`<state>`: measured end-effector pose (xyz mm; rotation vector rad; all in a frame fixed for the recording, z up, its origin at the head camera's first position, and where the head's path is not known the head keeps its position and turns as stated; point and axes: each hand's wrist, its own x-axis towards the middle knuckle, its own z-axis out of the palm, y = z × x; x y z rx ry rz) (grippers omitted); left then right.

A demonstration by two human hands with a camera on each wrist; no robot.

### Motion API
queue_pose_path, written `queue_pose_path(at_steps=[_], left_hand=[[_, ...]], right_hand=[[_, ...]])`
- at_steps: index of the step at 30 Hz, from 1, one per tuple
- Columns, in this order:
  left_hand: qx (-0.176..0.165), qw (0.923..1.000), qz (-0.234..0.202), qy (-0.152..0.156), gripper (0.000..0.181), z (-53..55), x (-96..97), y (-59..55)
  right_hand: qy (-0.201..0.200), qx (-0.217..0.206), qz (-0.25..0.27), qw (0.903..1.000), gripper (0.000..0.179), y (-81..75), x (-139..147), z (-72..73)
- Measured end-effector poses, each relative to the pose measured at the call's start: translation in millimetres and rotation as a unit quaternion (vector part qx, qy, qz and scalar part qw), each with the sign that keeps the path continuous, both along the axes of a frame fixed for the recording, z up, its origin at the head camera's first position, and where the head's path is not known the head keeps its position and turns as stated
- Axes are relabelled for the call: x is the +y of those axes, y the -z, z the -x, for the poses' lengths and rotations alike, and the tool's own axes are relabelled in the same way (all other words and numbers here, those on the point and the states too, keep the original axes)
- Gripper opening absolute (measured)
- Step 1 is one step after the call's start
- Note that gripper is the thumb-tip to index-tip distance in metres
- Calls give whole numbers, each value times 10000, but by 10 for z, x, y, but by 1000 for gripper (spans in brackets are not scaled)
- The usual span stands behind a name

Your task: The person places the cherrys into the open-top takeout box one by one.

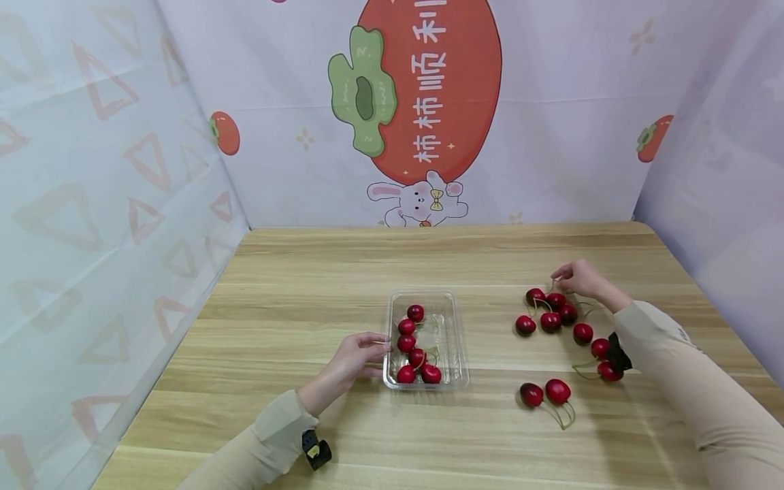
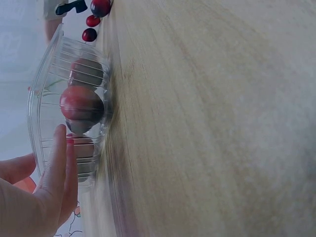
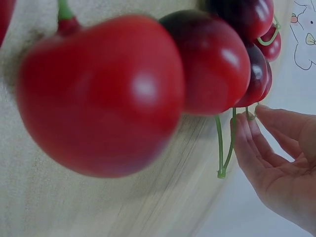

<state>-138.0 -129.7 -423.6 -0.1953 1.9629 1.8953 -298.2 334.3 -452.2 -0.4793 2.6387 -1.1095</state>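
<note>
A clear plastic box (image 1: 458, 340) stands on the table with several red cherries (image 1: 407, 343) along its left side. My left hand (image 1: 352, 358) touches the box's left wall from outside; in the left wrist view its fingers (image 2: 58, 158) lie straight along the ribbed wall. On the right, my right hand (image 1: 578, 279) is at the far end of a cluster of cherries (image 1: 550, 322). Its thumb and fingertips pinch a thin green cherry stem (image 3: 251, 116), in the right wrist view. Large in front of that camera is another red cherry (image 3: 101, 96).
A pair of cherries (image 1: 557, 391) with joined stems lies nearer the front. More cherries (image 1: 600, 348) lie beside the right wrist, partly covered by its black strap (image 1: 618, 352). Printed cloth walls (image 1: 294, 170) enclose the wooden table (image 1: 306, 272) at the back and sides.
</note>
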Motion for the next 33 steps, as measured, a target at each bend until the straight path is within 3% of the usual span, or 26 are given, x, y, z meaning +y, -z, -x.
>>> queue_pose_path(at_steps=[1,3,6,15,33], left_hand=[[-2,10000,1,0,33,-3,1,-6],[-9,10000,9,5,34,-7,3,-16],[-34,10000,20,10,34,-6,0,-21],[-54,10000,12,8,33,-4,-6,5],[19,10000,44,16,34,-12,1,-19]], right_hand=[[179,-117,-321,9993,21,-152,-110,-101],[281,-210,-415,9985,24,-369,-267,-263],[316,-287,-412,9982,25,-527,-370,-382],[420,-252,-261,9985,24,-546,-366,-393],[404,295,-68,9987,22,-726,-452,-461]])
